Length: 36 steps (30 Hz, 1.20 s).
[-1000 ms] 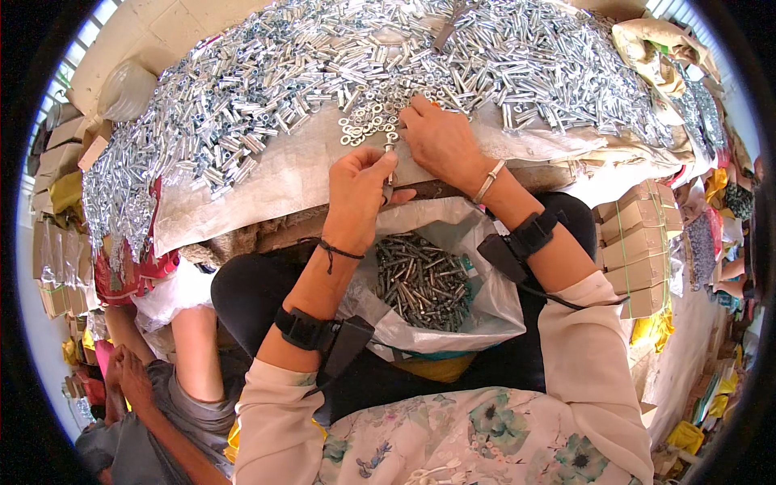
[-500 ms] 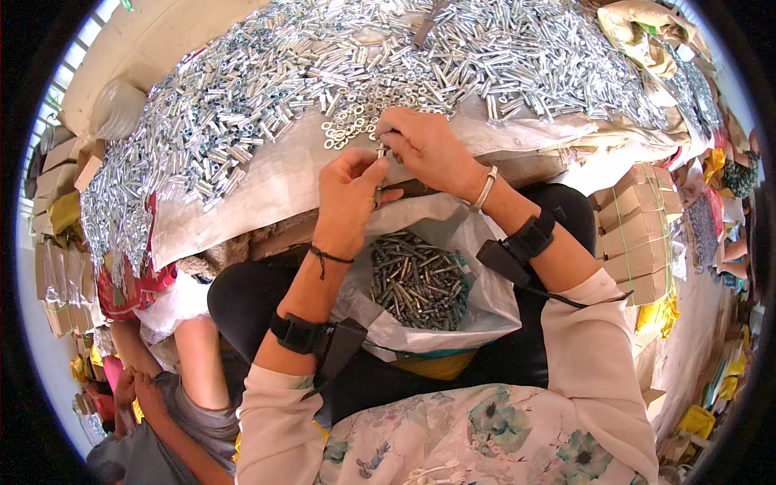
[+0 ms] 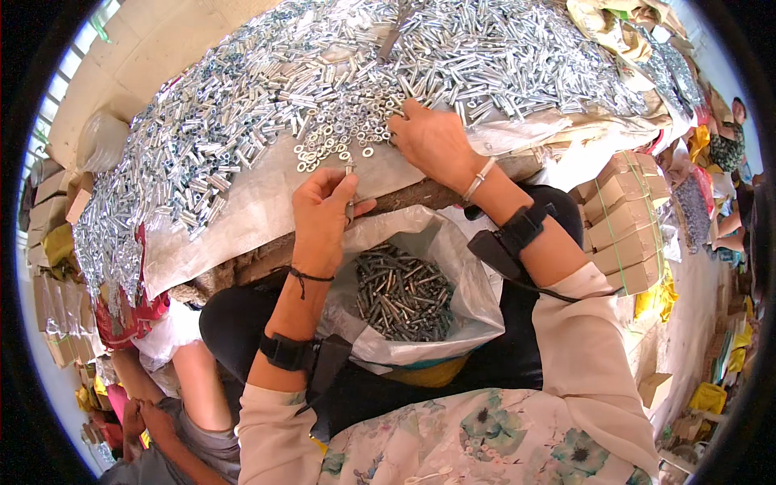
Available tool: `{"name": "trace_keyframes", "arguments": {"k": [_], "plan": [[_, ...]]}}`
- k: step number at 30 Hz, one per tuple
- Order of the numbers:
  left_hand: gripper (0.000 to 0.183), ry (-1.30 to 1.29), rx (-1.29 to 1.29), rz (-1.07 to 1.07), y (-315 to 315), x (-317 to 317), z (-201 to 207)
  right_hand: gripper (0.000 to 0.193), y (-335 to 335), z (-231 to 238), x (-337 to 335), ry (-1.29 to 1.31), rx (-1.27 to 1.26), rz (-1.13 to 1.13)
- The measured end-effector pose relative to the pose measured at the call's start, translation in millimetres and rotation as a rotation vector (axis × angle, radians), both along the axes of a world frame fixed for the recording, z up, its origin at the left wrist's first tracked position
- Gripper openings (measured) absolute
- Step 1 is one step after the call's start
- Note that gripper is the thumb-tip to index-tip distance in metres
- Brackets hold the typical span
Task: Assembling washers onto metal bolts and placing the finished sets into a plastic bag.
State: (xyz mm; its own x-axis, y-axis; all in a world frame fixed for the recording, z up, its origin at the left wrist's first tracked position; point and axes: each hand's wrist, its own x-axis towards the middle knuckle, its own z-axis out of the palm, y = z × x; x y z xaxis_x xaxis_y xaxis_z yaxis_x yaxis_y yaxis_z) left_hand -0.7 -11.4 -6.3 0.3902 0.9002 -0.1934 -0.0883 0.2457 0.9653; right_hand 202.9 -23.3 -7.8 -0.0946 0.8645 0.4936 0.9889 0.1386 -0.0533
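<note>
Upright between thumb and fingers, a small metal bolt point(image 3: 350, 171) is gripped by my left hand point(image 3: 319, 214), just past the near edge of the spread cloth. My right hand point(image 3: 436, 145) rests farther up and to the right, at the edge of a pile of small nuts point(image 3: 364, 113). Its fingertips are bent together there, and anything between them is hidden. Flat silver washers point(image 3: 311, 152) lie on the cloth between the two hands. Below them, in my lap, an open white sack point(image 3: 477, 319) contains many darker bolts point(image 3: 404, 295).
A wide heap of shiny metal sleeves point(image 3: 267, 105) covers the cloth point(image 3: 218, 242) beyond my hands. Strapped cardboard boxes point(image 3: 626, 218) are stacked at the right. Another person's clasped hands point(image 3: 145, 420) show at the lower left. A dark flat bar point(image 3: 396, 32) lies among the sleeves.
My hands have come apart. The right one has moved from the bolt to the nuts pile; the left keeps the bolt and sits slightly lower. The whole view has shifted a little.
</note>
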Motion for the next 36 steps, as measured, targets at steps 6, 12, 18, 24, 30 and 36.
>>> {"name": "trace_keyframes", "arguments": {"k": [6,12,18,24,30,36], "plan": [[0.01,-0.038,0.033,-0.055,2,-4,-2,0.007,9,-7,-7,-0.05,0.061,-0.044],[0.011,-0.103,0.013,-0.077,0,-3,-2,0.007,7,-7,-6,-0.057,0.068,-0.029],[0.01,-0.055,0.025,-0.13,-6,1,7,0.005,-11,7,-20,0.937,-0.227,0.442],[0.012,-0.084,0.006,-0.207,-1,-2,1,0.005,-11,2,-16,1.049,-0.279,0.518],[0.007,-0.078,0.047,-0.183,-3,-1,4,0.008,-11,5,-15,1.151,-0.311,0.565],[0.007,-0.038,0.312,-0.144,-5,2,1,0.029,-21,15,-34,0.834,-0.241,0.437]]}}
